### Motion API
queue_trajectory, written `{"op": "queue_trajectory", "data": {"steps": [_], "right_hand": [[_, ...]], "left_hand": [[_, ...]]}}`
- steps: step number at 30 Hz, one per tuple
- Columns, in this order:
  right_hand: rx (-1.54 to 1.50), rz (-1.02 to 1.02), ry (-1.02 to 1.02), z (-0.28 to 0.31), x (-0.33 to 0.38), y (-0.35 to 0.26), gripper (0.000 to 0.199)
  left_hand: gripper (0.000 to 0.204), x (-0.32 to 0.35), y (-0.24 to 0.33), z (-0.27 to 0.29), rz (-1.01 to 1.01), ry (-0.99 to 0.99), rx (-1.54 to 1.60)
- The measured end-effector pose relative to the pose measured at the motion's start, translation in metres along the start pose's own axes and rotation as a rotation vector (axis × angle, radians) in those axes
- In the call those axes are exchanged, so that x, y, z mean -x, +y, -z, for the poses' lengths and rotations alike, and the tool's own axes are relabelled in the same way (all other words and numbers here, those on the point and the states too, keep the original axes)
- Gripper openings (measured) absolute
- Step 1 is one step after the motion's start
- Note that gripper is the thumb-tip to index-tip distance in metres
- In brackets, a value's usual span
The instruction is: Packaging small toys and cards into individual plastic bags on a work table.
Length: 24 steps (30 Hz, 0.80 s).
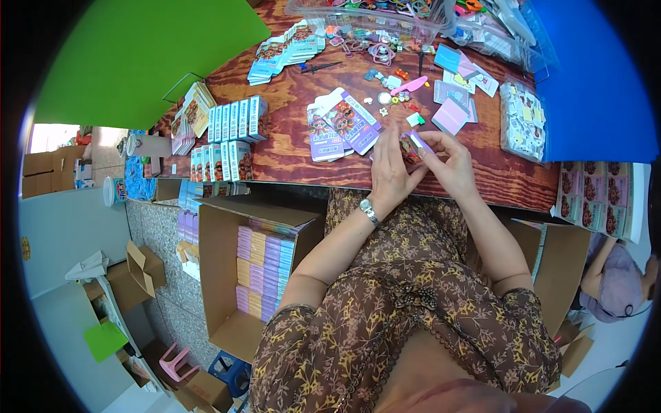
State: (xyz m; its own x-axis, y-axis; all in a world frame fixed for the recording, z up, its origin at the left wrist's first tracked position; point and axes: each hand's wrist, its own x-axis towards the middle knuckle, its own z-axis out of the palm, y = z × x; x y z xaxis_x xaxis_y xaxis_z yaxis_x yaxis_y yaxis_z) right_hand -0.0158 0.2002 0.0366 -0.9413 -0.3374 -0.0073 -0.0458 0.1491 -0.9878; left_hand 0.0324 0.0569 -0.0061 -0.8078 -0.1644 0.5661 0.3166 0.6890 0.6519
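Between my two hands, near the table's front edge, is a small purple carton (pixel 416 147) with a colourful printed face. My right hand (pixel 452 165) grips its right side, with the thumb across its front. My left hand (pixel 390 164) lies along its other side, fingers straight and together, thumb below; the fingers partly hide the carton. Left of my hands lie flat purple cartons (pixel 329 138), fanned in a pile. Beyond my hands are small colourful trinkets (pixel 396 95), a pink plastic knife (pixel 409 86) and pastel cards (pixel 451 114).
Rows of filled cartons (pixel 237 118) stand at the table's left. Flat blue cartons (pixel 286 49) lie behind them. A clear bin of trinkets (pixel 385 24) spans the far edge; a tray of small packets (pixel 523 120) sits right. An open cardboard box (pixel 224 275) holds stacked cartons below. Another person (pixel 613 282) is at far right.
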Motion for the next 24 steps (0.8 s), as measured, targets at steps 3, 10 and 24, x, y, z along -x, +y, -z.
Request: {"op": "queue_trajectory", "data": {"steps": [3, 10, 24], "right_hand": [[0.098, -0.053, 0.009, 0.003, -0.001, -0.004, 0.025], [0.469, 0.146, -0.038, 0.006, 0.003, -0.017, 0.026], [0.469, 0.255, 0.035, 0.000, 0.024, -0.010, 0.032]], "left_hand": [[0.094, 0.005, -0.006, 0.001, -0.027, -0.069, -0.116], [0.100, 0.003, 0.000, 0.003, -0.117, -0.124, -0.285], [0.101, 0.000, 0.006, 0.013, -0.109, -0.175, -0.435]]}}
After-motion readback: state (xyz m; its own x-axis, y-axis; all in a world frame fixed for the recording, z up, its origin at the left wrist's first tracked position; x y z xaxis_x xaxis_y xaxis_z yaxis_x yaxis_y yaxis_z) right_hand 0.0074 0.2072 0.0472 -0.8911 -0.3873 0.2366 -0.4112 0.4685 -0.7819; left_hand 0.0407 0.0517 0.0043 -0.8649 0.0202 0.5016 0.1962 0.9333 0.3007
